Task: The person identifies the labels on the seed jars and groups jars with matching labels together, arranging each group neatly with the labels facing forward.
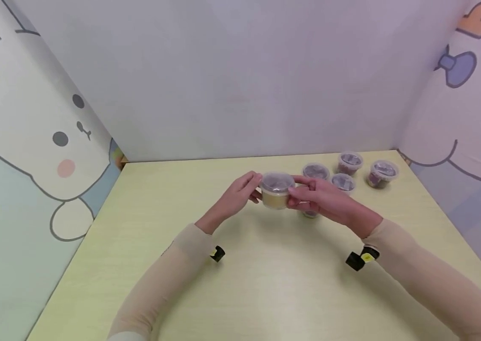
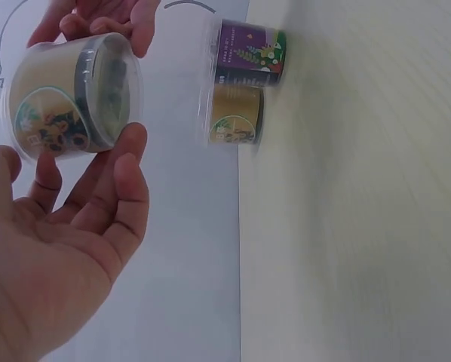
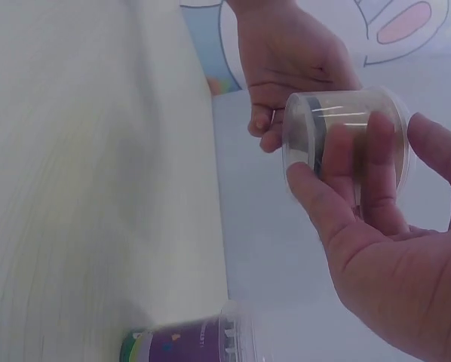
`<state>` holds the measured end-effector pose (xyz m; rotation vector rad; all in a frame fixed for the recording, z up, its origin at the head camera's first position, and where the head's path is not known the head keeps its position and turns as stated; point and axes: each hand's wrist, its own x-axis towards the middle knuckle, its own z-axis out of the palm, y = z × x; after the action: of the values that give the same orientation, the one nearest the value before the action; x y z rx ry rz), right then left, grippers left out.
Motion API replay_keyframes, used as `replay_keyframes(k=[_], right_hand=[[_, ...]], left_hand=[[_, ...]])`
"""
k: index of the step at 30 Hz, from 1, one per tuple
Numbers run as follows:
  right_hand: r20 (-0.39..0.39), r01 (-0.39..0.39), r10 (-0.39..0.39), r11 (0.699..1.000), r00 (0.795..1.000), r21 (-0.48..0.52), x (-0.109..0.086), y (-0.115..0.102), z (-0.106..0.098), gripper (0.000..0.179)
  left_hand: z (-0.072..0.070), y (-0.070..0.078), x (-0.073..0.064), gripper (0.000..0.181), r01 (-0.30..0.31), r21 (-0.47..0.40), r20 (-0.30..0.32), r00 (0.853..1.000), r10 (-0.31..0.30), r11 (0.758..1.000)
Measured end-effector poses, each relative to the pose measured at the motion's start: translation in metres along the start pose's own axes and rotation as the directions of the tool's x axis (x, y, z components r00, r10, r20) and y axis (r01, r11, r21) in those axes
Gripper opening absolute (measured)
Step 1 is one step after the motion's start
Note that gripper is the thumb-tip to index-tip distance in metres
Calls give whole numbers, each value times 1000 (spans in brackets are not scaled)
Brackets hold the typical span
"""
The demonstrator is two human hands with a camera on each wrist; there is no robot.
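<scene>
A clear plastic tub (image 1: 275, 194) with a lid and a tan band is held up over the table between both hands. My left hand (image 1: 238, 193) grips its left side, with the thumb at the lid's rim. On the opposite side my right hand (image 1: 323, 198) pinches the tub between thumb and fingers. Leafy print shows on the band of the tub (image 2: 56, 124) in the left wrist view. In the right wrist view, the fingers of my right hand (image 3: 391, 249) curl around the tub (image 3: 339, 113), covering part of its wall.
Several similar lidded tubs stand at the table's back right, among them a far one (image 1: 350, 163) and a purple-banded one (image 1: 382, 174). Another tub (image 1: 316, 170) is partly hidden behind my right hand. A pale wall (image 1: 240, 85) rises behind the table (image 1: 240, 293); cartoon-printed panels flank it.
</scene>
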<state>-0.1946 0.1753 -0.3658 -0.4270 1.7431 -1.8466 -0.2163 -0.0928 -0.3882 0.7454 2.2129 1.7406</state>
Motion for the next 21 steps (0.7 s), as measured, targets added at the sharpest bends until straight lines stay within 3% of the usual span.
replay_keyframes(k=[7,14,21], right_hand=[[-55,-25,28,998,998,59,14,1,6,62],[-97,-60,76,986,992,154,23,3,8,68],[-115,-80,111,965,987,250,30,5,7,64]], left_hand=[[-7,-5,-4,37,-2,-14,-52,999,2,1000],[-7,-10,-5,47,17,-5,-10,1000,-17,1000],[-5,-12,-3,59,89,49,34,995,-91,995]])
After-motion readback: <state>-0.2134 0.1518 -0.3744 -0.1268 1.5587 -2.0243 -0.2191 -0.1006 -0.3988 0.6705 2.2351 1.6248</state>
